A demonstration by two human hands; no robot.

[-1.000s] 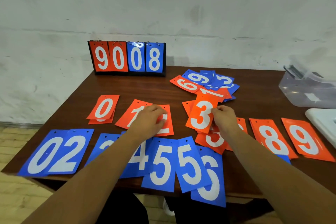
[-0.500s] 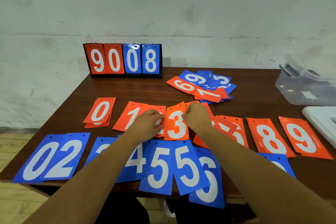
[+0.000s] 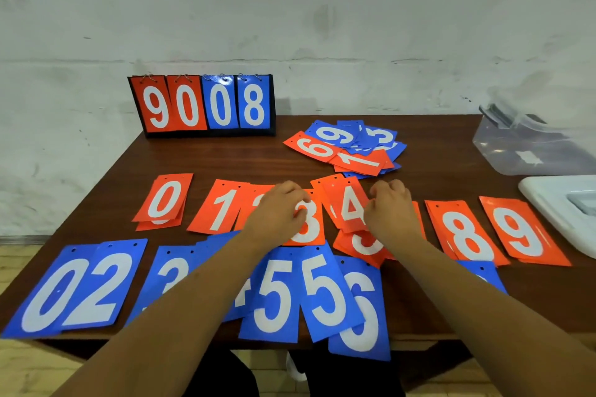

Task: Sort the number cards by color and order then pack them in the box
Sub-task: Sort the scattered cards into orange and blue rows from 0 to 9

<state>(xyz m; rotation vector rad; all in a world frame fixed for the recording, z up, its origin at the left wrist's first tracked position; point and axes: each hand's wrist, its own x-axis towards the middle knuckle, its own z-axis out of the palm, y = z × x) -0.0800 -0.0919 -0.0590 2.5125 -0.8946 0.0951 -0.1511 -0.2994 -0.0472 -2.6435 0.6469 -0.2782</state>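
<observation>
Soft, even light is falling across the brown table (image 3: pixel 225 158), keeping the scene fairly bright. The scoreboard (image 3: pixel 206 105) is casting only a faint shadow to its right on the wall (image 3: pixel 290 10). A thin streak of glare is showing on the glossy orange 9 card (image 3: pixel 522 232). The wide lens is bowing the table's edges and stretching my forearms (image 3: pixel 180 309) toward the bottom. At the right edge the clear plastic box (image 3: pixel 529 148) is smearing out of focus.
</observation>
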